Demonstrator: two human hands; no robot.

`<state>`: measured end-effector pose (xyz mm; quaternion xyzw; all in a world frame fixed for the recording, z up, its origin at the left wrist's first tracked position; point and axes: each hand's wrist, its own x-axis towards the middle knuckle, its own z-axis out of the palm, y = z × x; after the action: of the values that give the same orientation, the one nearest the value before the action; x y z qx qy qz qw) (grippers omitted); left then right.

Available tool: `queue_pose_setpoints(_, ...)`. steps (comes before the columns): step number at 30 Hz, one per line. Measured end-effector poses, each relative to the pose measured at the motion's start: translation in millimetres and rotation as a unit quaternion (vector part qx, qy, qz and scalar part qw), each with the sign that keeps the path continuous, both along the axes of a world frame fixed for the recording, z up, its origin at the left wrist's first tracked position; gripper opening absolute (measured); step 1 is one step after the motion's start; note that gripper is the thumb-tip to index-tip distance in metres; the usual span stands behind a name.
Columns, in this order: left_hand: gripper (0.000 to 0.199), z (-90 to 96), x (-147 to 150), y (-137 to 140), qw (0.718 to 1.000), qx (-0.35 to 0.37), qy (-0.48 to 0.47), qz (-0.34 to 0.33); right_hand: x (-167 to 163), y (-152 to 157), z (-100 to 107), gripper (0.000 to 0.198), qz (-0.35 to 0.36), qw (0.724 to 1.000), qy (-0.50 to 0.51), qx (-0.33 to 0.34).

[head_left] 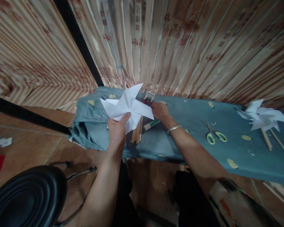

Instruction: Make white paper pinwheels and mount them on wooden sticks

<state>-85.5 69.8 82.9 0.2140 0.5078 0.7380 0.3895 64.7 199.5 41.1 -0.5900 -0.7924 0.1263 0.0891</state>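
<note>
A folded white paper pinwheel (pixel 130 105) is in my left hand (pixel 118 127), whose thumb presses near its centre while the fingers stay underneath. My right hand (pixel 160 112) is closed beside a small open box (pixel 148 98) of little dark pieces, too small to name. What its fingertips hold, if anything, is hidden. Below the pinwheel lies a bundle of several wooden sticks (pixel 137 132), partly covered by the paper. A green and white tube (pixel 150 125) rests between the sticks and my right wrist.
Scissors (pixel 213 133) with yellow-green handles lie spread on the blue-grey cloth (pixel 196 116). Farther right are finished-looking pinwheels (pixel 262 115) on wooden sticks. A black round stool (pixel 26 195) stands at lower left, near a black metal pole (pixel 28 113). Behind the table hangs a patterned curtain (pixel 175 47).
</note>
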Motion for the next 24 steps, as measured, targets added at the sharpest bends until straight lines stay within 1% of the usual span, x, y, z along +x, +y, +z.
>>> queue_pose_setpoints(4, 0.046, -1.4, 4.2, 0.2, 1.0, 0.005, 0.001, -0.013, 9.3, -2.1, -1.6, 0.023, 0.01, 1.0, 0.001, 0.009)
queue_pose_setpoints(8, 0.046, -2.8, 11.3, 1.9, 1.0, 0.004, 0.006, -0.02, 15.8, -3.0, -3.7, 0.019, 0.014, 0.999, 0.022, 0.018)
queue_pose_setpoints(11, 0.047, -3.5, 17.3, 3.6, 1.0, 0.005, 0.008, -0.024, 22.5, -3.0, -2.7, 0.015, 0.003, 0.999, 0.048, 0.023)
queue_pose_setpoints(14, 0.044, -4.2, 24.1, 4.7, 0.999, 0.007, 0.003, -0.036, 42.8, -10.2, 1.5, 0.017, -0.019, 0.996, 0.083, 0.029)
queue_pose_setpoints(16, 0.042, -5.2, 30.0, 5.2, 0.999, 0.005, -0.001, -0.05, 65.5, -23.8, 3.2, 0.019, -0.032, 0.993, 0.112, 0.032)
queue_pose_setpoints(19, 0.039, -7.8, 42.2, 6.1, 0.997, 0.003, 0.0, -0.072, 103.7, -58.3, -1.9, 0.016, -0.028, 0.987, 0.155, 0.028)
queue_pose_setpoints(21, 0.037, -10.5, 52.7, 6.8, 0.996, -0.005, 0.003, -0.093, 124.1, -84.9, -11.4, 0.013, -0.022, 0.982, 0.184, 0.023)
queue_pose_setpoints(23, 0.036, -13.5, 63.9, 7.3, 0.993, -0.019, 0.006, -0.117, 137.7, -107.4, -23.7, 0.013, -0.025, 0.968, 0.249, 0.014)
queue_pose_setpoints(24, 0.036, -15.1, 69.4, 7.5, 0.992, -0.024, 0.007, -0.124, 142.3, -115.7, -29.9, 0.014, -0.028, 0.965, 0.26, 0.016)
